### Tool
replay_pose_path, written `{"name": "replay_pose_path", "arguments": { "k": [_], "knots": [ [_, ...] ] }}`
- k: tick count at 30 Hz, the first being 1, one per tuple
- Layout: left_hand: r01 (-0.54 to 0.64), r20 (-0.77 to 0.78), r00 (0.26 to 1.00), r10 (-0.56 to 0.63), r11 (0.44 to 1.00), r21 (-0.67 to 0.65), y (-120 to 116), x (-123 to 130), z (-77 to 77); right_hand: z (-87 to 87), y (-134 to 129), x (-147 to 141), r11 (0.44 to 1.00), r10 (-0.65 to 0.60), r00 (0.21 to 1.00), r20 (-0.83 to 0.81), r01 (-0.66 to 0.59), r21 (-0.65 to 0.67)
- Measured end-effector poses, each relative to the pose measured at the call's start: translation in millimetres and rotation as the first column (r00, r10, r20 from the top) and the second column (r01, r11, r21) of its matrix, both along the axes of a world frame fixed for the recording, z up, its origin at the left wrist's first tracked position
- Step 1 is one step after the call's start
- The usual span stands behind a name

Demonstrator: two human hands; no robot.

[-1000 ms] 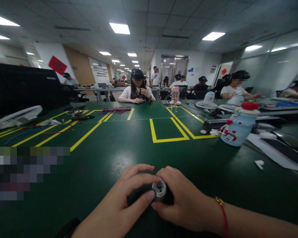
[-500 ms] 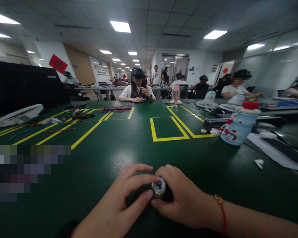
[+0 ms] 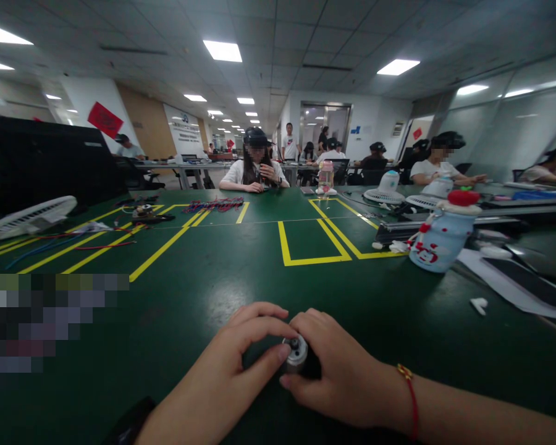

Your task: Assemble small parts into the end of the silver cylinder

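A small silver metal cylinder (image 3: pixel 296 355) stands upright near the front of the green table (image 3: pixel 204 272), its round top facing up with dark holes in it. My right hand (image 3: pixel 338 368) wraps its fingers and thumb round the cylinder from the right. From the left, my left hand (image 3: pixel 236 364) reaches over with its index fingertip and thumb at the small part on the cylinder's top. Whatever lies between those two fingertips is too small to make out.
A light blue bottle (image 3: pixel 445 235) with a red top stands at the right, near white earbuds (image 3: pixel 479 305). Wires (image 3: pixel 215 204) lie farther back. Yellow tape (image 3: pixel 317 261) marks the table. Across it sits a person (image 3: pixel 254 167).
My left thumb has moved up from the cylinder's side to its top, nearer the index fingertip. My right hand keeps its hold. The view has shifted slightly.
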State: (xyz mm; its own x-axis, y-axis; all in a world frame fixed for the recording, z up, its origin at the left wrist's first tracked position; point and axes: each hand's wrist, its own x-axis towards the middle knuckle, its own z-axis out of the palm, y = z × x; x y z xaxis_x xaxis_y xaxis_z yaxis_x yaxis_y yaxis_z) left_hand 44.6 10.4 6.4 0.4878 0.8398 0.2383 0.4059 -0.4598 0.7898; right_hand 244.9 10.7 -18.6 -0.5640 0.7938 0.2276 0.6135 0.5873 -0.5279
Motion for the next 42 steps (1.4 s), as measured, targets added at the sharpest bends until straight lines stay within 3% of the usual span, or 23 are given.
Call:
{"name": "replay_pose_path", "arguments": {
  "k": [12, 18, 27, 30, 35, 38, 42],
  "knots": [
    [0.028, 0.026, 0.999, -0.026, 0.998, -0.058, 5, 0, 5.7, 2.9, 0, 1, 1.0, 0.002, 1.0, 0.0, -0.002, -0.002],
    [0.051, 0.074, 0.996, -0.047, 0.998, -0.048, 7, 1, 1.6, 2.3, -1, 0, 1.0, -0.017, 1.0, -0.005, 0.017, -0.019],
    [-0.044, 0.12, 0.992, 0.042, 0.999, 0.015, 7, -1, 11.4, 7.6, -1, 0, 0.999, -0.011, 1.0, -0.003, 0.011, -0.043],
    [-0.061, 0.015, 0.998, 0.061, 0.998, 0.014, 9, -19, 5.4, 10.3, -3, 0, 0.998, -0.026, 1.0, -0.005, 0.026, -0.049],
    [-0.047, -0.199, 0.979, 0.052, 0.998, 0.031, 14, -48, -21.3, 11.6, -5, -2, 0.998, -0.043, 0.999, 0.003, 0.043, -0.054],
    [-0.019, -0.298, 0.954, 0.038, 0.998, 0.067, 15, -53, -32.1, 10.9, -5, -2, 0.997, -0.053, 0.999, 0.002, 0.053, -0.061],
    [-0.016, -0.347, 0.937, 0.048, 0.995, 0.094, 16, -53, -34.6, 10.3, -4, -2, 0.996, -0.057, 0.998, 0.001, 0.057, -0.066]
  ]
}}
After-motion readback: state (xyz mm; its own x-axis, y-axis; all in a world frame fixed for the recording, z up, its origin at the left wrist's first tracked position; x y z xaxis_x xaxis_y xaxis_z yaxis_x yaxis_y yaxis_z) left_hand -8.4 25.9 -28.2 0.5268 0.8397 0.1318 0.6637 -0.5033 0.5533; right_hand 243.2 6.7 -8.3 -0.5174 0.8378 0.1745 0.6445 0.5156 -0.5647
